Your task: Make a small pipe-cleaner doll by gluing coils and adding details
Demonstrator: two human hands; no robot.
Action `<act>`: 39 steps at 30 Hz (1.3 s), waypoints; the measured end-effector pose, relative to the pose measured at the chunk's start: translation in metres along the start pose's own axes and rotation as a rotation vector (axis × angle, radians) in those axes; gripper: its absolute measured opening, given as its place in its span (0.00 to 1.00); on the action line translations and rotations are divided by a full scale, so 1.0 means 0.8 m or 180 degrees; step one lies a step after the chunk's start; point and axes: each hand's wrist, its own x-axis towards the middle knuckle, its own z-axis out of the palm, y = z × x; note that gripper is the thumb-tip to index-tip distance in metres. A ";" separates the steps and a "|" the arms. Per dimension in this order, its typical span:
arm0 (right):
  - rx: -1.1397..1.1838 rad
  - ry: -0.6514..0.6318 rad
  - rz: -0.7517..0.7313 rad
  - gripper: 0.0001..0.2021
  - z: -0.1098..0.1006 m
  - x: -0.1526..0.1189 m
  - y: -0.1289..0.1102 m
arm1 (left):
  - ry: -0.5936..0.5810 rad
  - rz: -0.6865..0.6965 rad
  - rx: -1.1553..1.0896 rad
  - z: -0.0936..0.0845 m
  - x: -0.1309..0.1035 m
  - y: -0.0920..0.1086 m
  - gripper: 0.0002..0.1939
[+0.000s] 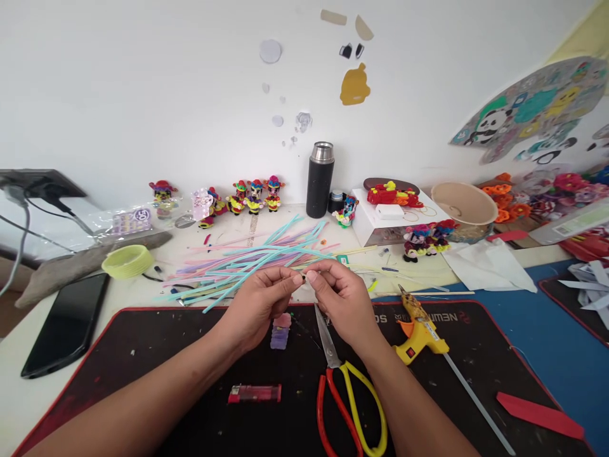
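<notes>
Black bit (304, 278) sits pinched between left hand (261, 297) and right hand (343, 297).

Scissors (335, 364) were smooth metal with glossy plastic-looking handles, lighter (255, 393) shiny translucent plastic, pipe cleaners (266, 257) fuzzy, vacuum flask (320, 187) matt black with a polished metal neck, phone (66, 327) by the table's (28, 406) left edge glassy, driftwood (52, 273) rough, desk mat (266, 431) matt.

Left hand (263, 294) and right hand (343, 298) pinch, fingertips (297, 280) close together.
</notes>
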 end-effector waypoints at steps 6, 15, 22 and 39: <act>-0.0116 0.0054 -0.0056 0.11 0.001 -0.001 -0.004 | 0.0075 0.0113 -0.0073 0.001 0.001 -0.004 0.22; -0.0200 0.0063 -0.0106 0.11 0.005 -0.005 -0.003 | 0.0154 0.0137 -0.0146 0.004 -0.001 -0.004 0.23; -0.0113 0.0081 -0.0029 0.11 0.007 -0.005 -0.002 | 0.0198 0.0170 -0.0141 0.004 -0.003 -0.005 0.23; -0.0142 0.0108 -0.0001 0.11 0.008 -0.006 -0.001 | 0.0259 0.0240 0.0024 0.005 -0.004 -0.005 0.22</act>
